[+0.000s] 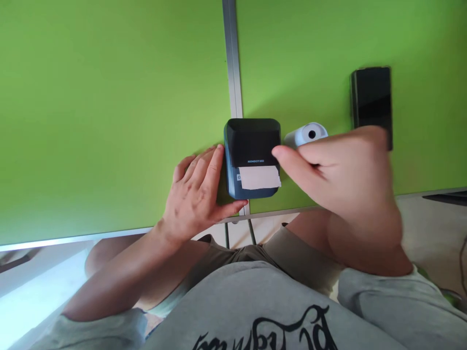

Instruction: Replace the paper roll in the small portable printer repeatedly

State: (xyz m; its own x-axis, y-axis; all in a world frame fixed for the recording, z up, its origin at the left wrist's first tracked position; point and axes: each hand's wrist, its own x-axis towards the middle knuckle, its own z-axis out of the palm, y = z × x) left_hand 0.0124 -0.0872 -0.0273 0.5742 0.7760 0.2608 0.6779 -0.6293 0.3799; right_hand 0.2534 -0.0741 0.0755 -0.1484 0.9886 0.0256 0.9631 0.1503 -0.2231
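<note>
A small black and blue label printer sits on the green table, with a strip of pale paper sticking out of its front. My left hand lies at the printer's left side, fingers apart, the thumb by its lower edge. Over the printer's right side is my right hand, its fingers curled in and the thumb reaching the lid's right edge. Whether anything is inside its fingers is hidden. Just behind this hand, a white paper roll lies on its side, partly covered.
A black phone lies at the right, its lower part behind my right hand. A metal strip divides the green tabletop. The table's near edge runs just below the printer, above my legs.
</note>
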